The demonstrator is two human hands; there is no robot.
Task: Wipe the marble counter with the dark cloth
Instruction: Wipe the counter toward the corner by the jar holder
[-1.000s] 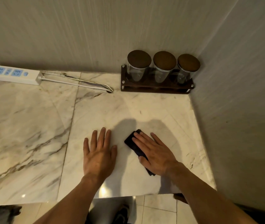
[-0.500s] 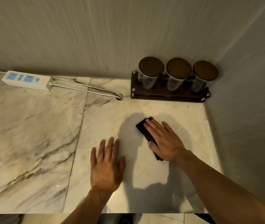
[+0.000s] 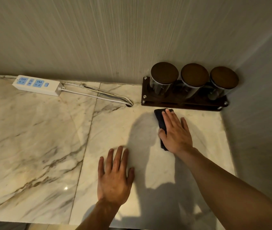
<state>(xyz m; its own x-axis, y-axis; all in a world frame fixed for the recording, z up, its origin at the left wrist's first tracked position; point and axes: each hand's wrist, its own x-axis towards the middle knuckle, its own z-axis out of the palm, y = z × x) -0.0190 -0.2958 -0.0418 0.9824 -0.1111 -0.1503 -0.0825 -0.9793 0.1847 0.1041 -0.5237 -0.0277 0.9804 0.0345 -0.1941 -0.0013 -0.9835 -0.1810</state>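
Note:
The marble counter [image 3: 37, 146] is pale with grey-brown veins and fills the lower view. A folded dark cloth [image 3: 161, 121] lies on it near the back right corner, just in front of the jar rack. My right hand [image 3: 176, 132] lies flat on the cloth with fingers spread, pressing it to the stone; most of the cloth is hidden under the palm. My left hand [image 3: 115, 175] rests flat on the bare marble nearer to me, fingers apart, holding nothing.
A dark wooden rack [image 3: 181, 101] with three lidded glass jars stands against the back wall. A white power strip [image 3: 36, 84] and its cable [image 3: 98, 95] lie at the back left. A side wall [image 3: 261, 113] closes the right. The counter's front edge runs along the bottom.
My right hand has slid the cloth away from me, from mid-counter up to just before the jar rack. My left hand stayed flat on the marble.

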